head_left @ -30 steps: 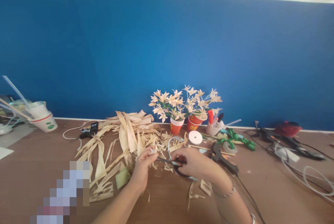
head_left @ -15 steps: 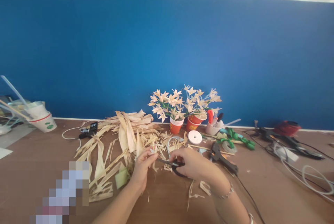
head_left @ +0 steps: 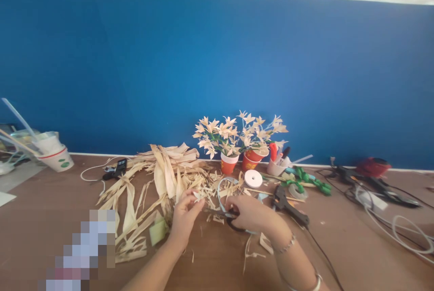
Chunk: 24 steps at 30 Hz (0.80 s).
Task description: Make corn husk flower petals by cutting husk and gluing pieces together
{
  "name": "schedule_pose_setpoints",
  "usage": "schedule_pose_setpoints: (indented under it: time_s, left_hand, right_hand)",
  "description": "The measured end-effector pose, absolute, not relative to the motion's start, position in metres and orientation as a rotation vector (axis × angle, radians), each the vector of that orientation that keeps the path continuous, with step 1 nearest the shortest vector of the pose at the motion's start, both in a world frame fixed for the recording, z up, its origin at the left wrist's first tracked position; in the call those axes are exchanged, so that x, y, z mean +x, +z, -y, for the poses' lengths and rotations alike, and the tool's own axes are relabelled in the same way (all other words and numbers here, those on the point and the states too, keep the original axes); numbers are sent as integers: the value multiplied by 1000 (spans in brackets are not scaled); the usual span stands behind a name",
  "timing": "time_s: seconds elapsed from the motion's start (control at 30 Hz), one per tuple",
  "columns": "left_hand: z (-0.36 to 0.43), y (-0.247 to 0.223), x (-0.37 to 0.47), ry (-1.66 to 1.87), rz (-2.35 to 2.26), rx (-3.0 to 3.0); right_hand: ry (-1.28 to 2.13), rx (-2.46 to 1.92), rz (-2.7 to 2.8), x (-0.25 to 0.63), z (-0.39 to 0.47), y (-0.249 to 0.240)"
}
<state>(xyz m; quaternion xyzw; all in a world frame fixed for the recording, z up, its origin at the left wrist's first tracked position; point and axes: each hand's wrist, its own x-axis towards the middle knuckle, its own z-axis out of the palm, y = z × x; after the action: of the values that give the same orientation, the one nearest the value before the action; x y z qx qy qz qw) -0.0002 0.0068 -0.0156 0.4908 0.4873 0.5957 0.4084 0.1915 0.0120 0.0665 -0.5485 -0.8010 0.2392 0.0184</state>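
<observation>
My left hand (head_left: 186, 216) is closed, pinching a small pale piece of husk (head_left: 196, 196) between thumb and fingers. In my right hand (head_left: 249, 213) is a pair of scissors (head_left: 233, 224) with dark handles, its blades pointing left toward my left fingertips. Whether the blades touch the husk piece I cannot tell. Cut scraps (head_left: 217, 218) lie under and around both hands. Dried corn husks (head_left: 166, 173) are heaped behind and left of my left hand. A hot glue gun (head_left: 288, 207) rests on the table to the right of my right hand.
Pale husk flowers (head_left: 224, 133) stand in red paper cups (head_left: 229, 164) against the blue partition (head_left: 203, 56). A white tape roll (head_left: 253, 178) lies before them. Green pieces (head_left: 305, 176), cables (head_left: 389, 227) and a second tool are on the right. A drink cup (head_left: 56, 157) stands far left.
My right hand and the scissors have shifted slightly right, away from my left hand. A small scrap appears lower, below the blades. My left hand has barely moved.
</observation>
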Motion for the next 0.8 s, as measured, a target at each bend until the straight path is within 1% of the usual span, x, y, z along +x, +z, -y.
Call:
schedule_pose_setpoints:
  time_s: [0.17, 0.3, 0.4, 0.53, 0.57, 0.7, 0.73, 0.8]
  left_hand:
    - [0, -13, -1, 1554, -1329, 1659]
    - [4, -9, -1, 1608, -1354, 1866]
    - [5, -9, 0, 1650, -1334, 1961]
    - [8, -7, 1, 1676, -1315, 2026]
    - [8, -6, 1, 1679, -1327, 2032]
    - [10, -4, 0, 1684, -1387, 2027]
    - [10, -4, 0, 1681, -1397, 2021]
    - [9, -5, 0, 1678, -1406, 2006]
  right_hand:
    - [650, -1920, 2555, 174, -8, 64]
    - [598, -1957, 2573, 170, -9, 58]
    - [774, -1978, 2569, 178, -15, 49]
    - [944, -1741, 2405, 187, -22, 47]
    - [1046, -1654, 2318, 187, -22, 49]
    - [1660, -1314, 1990, 175, -16, 60]
    - [1726, -1273, 1933, 171, -15, 62]
    - [1733, -1249, 1827, 161, -12, 61]
